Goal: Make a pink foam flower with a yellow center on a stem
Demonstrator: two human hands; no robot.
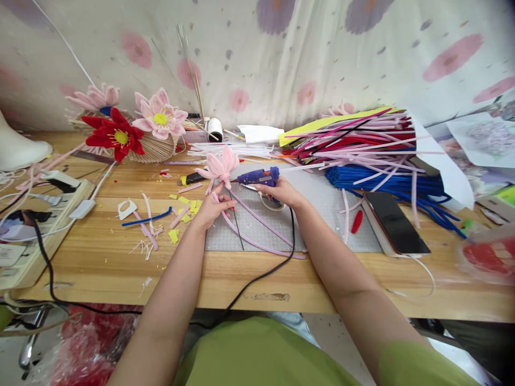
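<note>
A pink pipe-cleaner flower [222, 165] with a dark stem is held upright by my left hand [215, 208], its fingers closed round the base. Long light-purple strips [263, 218] trail from that hand to the right and down over the grey cutting mat [253, 243]. My right hand [284, 192] is wrapped round a blue glue gun [257, 177]. The gun's nozzle points left and is close to the flower's base; whether they touch I cannot tell. A black cord [267, 274] runs down from the gun's handle.
Finished flowers, one red [119, 138] and one pink [160, 118], stand at back left. A power strip [52, 230] lies at left. Yellow scraps [174, 236] lie beside the mat. Blue pipe cleaners [382, 182] and a phone [396, 222] are on the right.
</note>
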